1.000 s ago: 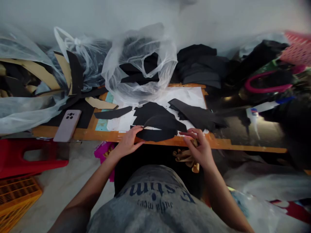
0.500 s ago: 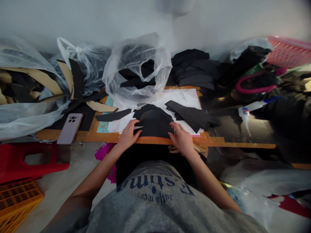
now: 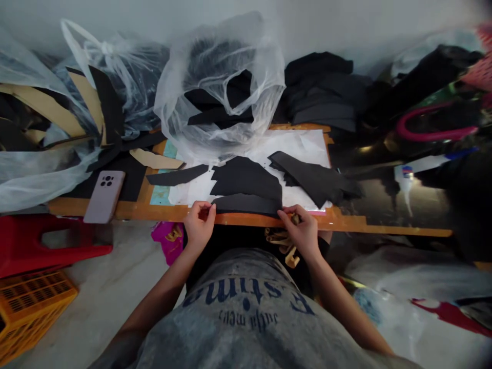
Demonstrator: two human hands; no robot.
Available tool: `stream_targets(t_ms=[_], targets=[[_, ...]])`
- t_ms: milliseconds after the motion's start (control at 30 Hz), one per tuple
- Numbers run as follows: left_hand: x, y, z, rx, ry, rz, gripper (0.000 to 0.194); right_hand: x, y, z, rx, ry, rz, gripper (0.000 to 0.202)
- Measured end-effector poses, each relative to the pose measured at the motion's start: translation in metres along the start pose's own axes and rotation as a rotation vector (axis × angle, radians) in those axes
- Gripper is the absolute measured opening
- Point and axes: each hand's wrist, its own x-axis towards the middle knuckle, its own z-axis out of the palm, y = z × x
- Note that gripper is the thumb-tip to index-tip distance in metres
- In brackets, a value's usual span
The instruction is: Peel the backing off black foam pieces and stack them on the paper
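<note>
A dark, flat cut piece (image 3: pixel 247 203) lies along the table's front edge, its two ends pinched between thumb and fingers. My left hand (image 3: pixel 200 225) is closed on its left corner, and my right hand (image 3: pixel 302 229) grips the right corner. Right behind it, overlapped by its far edge, sits a larger black piece (image 3: pixel 246 177) with a notched left side. Both rest over white paper (image 3: pixel 303 141). To the right are more black cut pieces (image 3: pixel 307 177), partly stacked. A narrow black strip (image 3: pixel 177 176) and a tan piece (image 3: pixel 156 160) lie to the left.
A clear plastic bag (image 3: pixel 215 138) with black pieces stands at the back, beside a dark stack (image 3: pixel 323 97). On the left are a phone (image 3: pixel 104 197) and another bag of pieces (image 3: pixel 34 179). A glue bottle (image 3: pixel 405 179) lies right. A red stool (image 3: pixel 23 246) stands below.
Both hands have drawn back toward me and spread slightly apart. The dark piece came with them to the table edge, uncovering more of the black piece behind. The view has shifted a little.
</note>
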Motion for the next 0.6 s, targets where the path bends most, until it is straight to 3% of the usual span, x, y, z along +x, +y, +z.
stream_targets(t_ms=[300, 600], targets=[[-0.008, -0.012, -0.001, 0.126, 0.035, 0.054, 0.016, -0.008, 0.006, 0.010, -0.015, 0.021, -0.049, 0.017], [-0.006, -0.008, 0.001, 0.235, 0.059, 0.103, 0.013, -0.006, 0.003, 0.013, -0.116, 0.031, -0.121, 0.017]])
